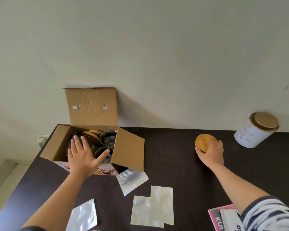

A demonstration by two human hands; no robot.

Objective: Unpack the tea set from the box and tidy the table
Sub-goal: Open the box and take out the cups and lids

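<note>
Box point(88, 144): brown corrugated card, top open, rear flap upright vs wall, side flaps splayed; printed front face; sits at table's back-left corner.
Tea set: still inside box – round glass cups point(108, 138), clear, smooth; flat wooden discs point(92, 132) behind them.
L hand point(83, 155): over box opening, palm down, fingers spread apart, nothing gripped; fingertips over a dark round item, can't tell if touching.
Coaster point(205, 141): round wooden disc, light tan, smooth; tilted, towards table's back-right.
R hand point(212, 151): fingers closed round coaster's near edge, thumb at left rim.
Tin point(255, 130): white cylinder, gold metal lid; back-right corner, beyond the coaster, well apart.
Pouches point(153, 205): flat, silvery/translucent plastic, rectangular; several scattered by front edge, one point(132, 180) touching box's front.
Table point(173, 155): dark, matte.
Booklet point(223, 217): pink-edged, front-right, under R sleeve.
</note>
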